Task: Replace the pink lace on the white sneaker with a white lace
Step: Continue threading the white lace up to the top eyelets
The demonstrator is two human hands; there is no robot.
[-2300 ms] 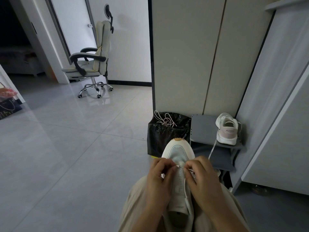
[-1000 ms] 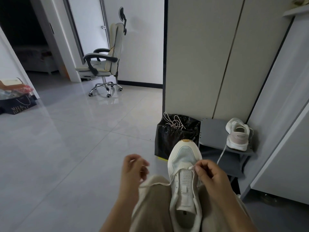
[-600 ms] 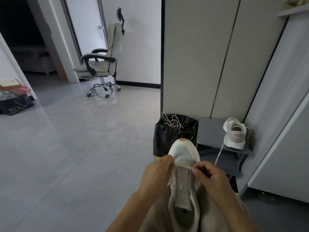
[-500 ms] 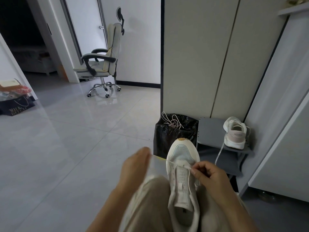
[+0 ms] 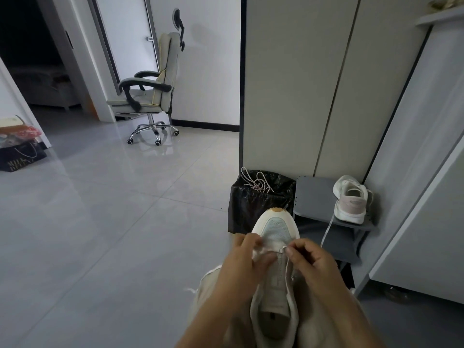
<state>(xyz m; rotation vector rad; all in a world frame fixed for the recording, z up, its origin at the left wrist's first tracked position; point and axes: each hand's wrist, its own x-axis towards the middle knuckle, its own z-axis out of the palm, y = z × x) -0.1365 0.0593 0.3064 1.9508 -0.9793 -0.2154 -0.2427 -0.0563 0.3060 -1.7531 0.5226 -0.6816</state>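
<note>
A white sneaker (image 5: pixel 275 227) lies on my lap, toe pointing away from me. My left hand (image 5: pixel 247 259) and my right hand (image 5: pixel 310 257) meet at its lowest eyelets, just behind the toe cap. Each hand pinches a part of the white lace (image 5: pixel 286 267), and one strand runs down along the tongue. The pink lace (image 5: pixel 256 182) lies in a loose tangle on top of a black bin bag (image 5: pixel 258 202) beyond the toe.
A second white sneaker (image 5: pixel 350 199) stands on a grey low shelf (image 5: pixel 313 197) to the right, with a lace hanging off the edge. Tall cabinets rise behind and on the right. An office chair (image 5: pixel 148 96) stands far left on the tiled floor.
My left hand had pulled the lace out to the left half a second ago; it has come back to the eyelets beside my right hand.
</note>
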